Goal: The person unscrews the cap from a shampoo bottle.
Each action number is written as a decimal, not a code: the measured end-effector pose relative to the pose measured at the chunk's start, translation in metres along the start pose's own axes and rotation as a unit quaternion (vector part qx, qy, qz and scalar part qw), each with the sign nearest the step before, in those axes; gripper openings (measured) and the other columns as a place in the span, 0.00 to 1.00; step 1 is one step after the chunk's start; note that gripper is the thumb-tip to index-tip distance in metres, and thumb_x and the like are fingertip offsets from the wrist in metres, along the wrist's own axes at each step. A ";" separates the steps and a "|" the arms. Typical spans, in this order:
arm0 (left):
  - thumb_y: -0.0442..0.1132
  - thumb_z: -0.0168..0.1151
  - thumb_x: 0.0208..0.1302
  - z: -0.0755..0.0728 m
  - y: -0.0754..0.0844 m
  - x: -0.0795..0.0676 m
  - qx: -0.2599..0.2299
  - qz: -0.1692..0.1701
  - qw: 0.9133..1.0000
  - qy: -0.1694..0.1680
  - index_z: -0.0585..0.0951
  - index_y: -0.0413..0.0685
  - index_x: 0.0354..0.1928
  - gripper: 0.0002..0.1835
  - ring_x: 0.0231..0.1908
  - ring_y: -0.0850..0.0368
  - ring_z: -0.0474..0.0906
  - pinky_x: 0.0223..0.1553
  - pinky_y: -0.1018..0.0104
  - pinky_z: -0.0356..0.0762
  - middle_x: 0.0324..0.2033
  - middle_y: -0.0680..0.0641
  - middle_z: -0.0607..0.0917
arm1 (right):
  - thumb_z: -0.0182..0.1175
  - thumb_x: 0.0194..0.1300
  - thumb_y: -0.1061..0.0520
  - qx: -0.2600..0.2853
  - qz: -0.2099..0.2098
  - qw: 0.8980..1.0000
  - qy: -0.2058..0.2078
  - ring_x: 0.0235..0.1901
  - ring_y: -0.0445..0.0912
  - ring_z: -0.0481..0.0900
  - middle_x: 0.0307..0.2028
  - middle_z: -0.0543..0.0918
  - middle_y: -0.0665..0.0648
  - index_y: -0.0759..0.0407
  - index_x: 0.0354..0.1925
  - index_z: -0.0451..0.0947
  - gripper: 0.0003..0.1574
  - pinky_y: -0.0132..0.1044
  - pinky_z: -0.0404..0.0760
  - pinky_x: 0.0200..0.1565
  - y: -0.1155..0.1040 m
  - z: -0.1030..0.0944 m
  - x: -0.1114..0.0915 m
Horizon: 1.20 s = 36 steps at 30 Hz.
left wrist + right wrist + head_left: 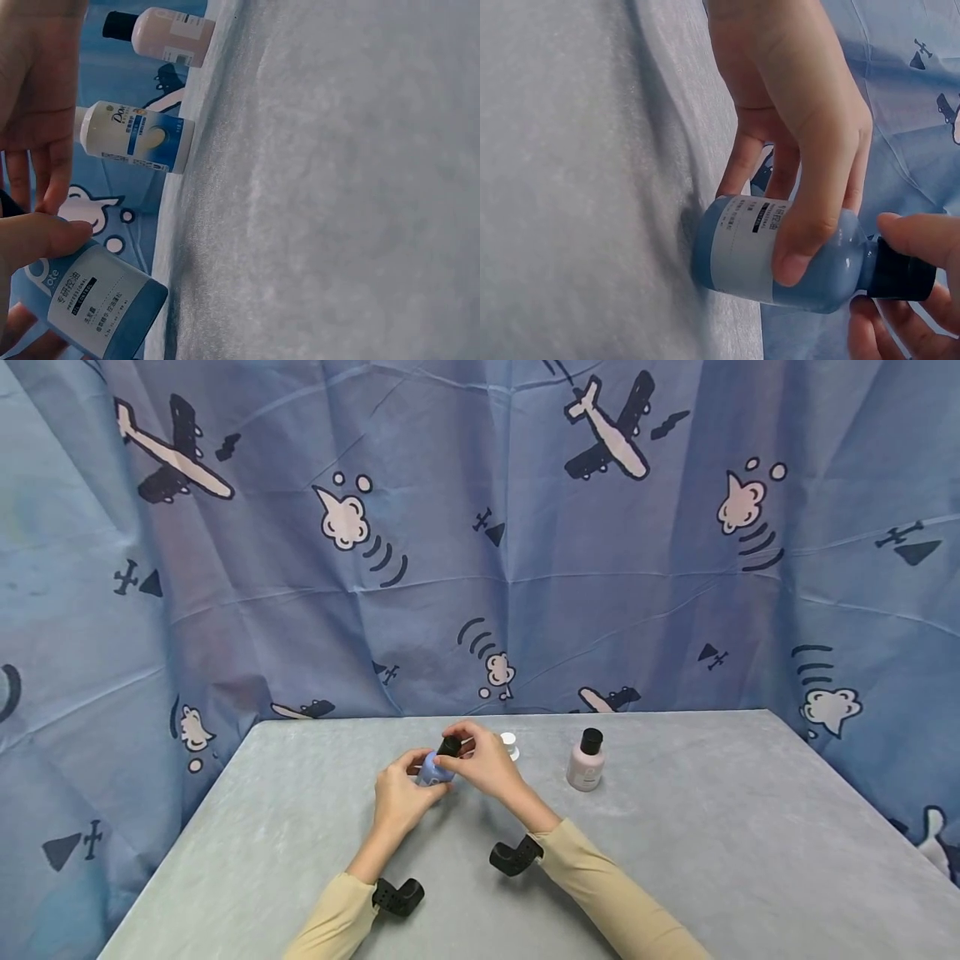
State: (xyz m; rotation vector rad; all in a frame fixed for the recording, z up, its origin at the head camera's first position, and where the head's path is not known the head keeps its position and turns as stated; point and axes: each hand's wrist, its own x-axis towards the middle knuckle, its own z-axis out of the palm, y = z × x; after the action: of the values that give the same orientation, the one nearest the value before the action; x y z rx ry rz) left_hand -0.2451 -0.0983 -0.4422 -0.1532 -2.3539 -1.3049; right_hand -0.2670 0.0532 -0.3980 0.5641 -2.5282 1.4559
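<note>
Between both hands is a small blue bottle (739,244) with a white label and a black cap (900,271), tilted in the head view. My left hand (399,795) grips the bottle's body, thumb on one side and fingers on the other. At the top, my right hand (483,762) pinches the black cap between thumb and fingers. The cap is on the bottle's neck. In the left wrist view, the label of the blue bottle (97,300) faces the camera and the left thumb lies across its shoulder.
A white Dove bottle (139,137) stands behind the right hand, partly hidden by it in the head view. To the right is a pale pink bottle (585,768) with a black cap. The pale grey table (675,860) ends at a blue printed curtain (435,527).
</note>
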 end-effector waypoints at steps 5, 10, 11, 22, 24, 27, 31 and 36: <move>0.40 0.79 0.39 -0.002 0.000 0.000 -0.005 0.008 1.000 -0.006 0.84 0.46 0.47 0.27 0.38 0.52 0.85 0.39 0.58 0.80 0.37 0.44 0.88 | 0.71 0.53 0.60 0.003 -0.006 1.000 -0.004 0.37 0.49 0.83 0.43 0.85 0.58 0.58 0.48 0.80 0.22 0.35 0.82 0.38 -0.001 -0.001 0.001; 0.40 0.78 0.39 -0.003 0.000 0.000 -0.005 0.008 1.000 -0.011 0.84 0.46 0.47 0.27 0.37 0.51 0.85 0.37 0.61 0.79 0.37 0.44 0.88 | 0.70 0.53 0.62 0.007 -0.004 1.000 -0.011 0.37 0.49 0.83 0.44 0.84 0.59 0.58 0.49 0.80 0.23 0.36 0.82 0.39 -0.004 -0.002 0.001; 0.40 0.78 0.40 -0.003 -0.001 0.000 -0.004 0.007 1.000 -0.012 0.84 0.46 0.47 0.27 0.37 0.52 0.84 0.37 0.62 0.79 0.37 0.44 0.88 | 0.70 0.53 0.62 0.008 -0.004 1.000 -0.012 0.37 0.49 0.83 0.44 0.84 0.59 0.58 0.50 0.80 0.23 0.36 0.82 0.39 -0.004 -0.002 0.001; 0.40 0.77 0.41 -0.004 -0.001 0.000 -0.022 -0.004 0.999 -0.032 0.83 0.44 0.49 0.28 0.37 0.50 0.85 0.39 0.58 0.80 0.38 0.41 0.88 | 0.66 0.56 0.68 0.029 -0.017 0.999 -0.040 0.43 0.52 0.84 0.50 0.83 0.62 0.60 0.53 0.78 0.25 0.35 0.83 0.44 -0.005 -0.003 0.001; 0.40 0.77 0.42 -0.005 0.000 0.000 -0.025 -0.007 0.999 -0.035 0.83 0.44 0.49 0.28 0.36 0.50 0.85 0.39 0.57 0.81 0.39 0.41 0.88 | 0.65 0.56 0.68 0.031 -0.019 0.998 -0.043 0.44 0.53 0.84 0.50 0.82 0.62 0.61 0.54 0.77 0.25 0.35 0.83 0.45 -0.005 -0.003 0.001; 0.40 0.77 0.42 -0.006 0.000 0.000 -0.026 -0.012 0.999 -0.036 0.83 0.44 0.50 0.28 0.37 0.49 0.85 0.38 0.58 0.81 0.39 0.41 0.88 | 0.65 0.56 0.69 0.034 -0.023 0.998 -0.044 0.46 0.53 0.83 0.51 0.82 0.63 0.62 0.54 0.77 0.25 0.36 0.83 0.46 -0.004 -0.003 0.001; 0.41 0.78 0.41 -0.006 -0.001 0.000 -0.022 -0.015 0.999 -0.035 0.83 0.45 0.49 0.28 0.37 0.50 0.85 0.37 0.61 0.80 0.39 0.41 0.88 | 0.66 0.55 0.69 0.043 -0.021 0.998 -0.040 0.46 0.54 0.83 0.50 0.82 0.64 0.62 0.53 0.77 0.25 0.35 0.83 0.46 -0.003 -0.003 0.001; 0.40 0.78 0.41 -0.005 -0.002 0.000 -0.018 -0.026 0.999 -0.034 0.83 0.46 0.49 0.28 0.37 0.51 0.84 0.37 0.62 0.79 0.39 0.42 0.88 | 0.66 0.55 0.69 0.052 -0.016 0.998 -0.034 0.46 0.54 0.84 0.49 0.82 0.64 0.61 0.52 0.78 0.24 0.35 0.83 0.46 -0.003 -0.002 0.002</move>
State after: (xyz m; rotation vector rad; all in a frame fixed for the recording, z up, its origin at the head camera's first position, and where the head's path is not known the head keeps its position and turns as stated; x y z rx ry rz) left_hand -0.2444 -0.1041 -0.4412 -0.1508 -2.4063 -1.3871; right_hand -0.2674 0.0533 -0.3945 0.6782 -2.4922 1.5916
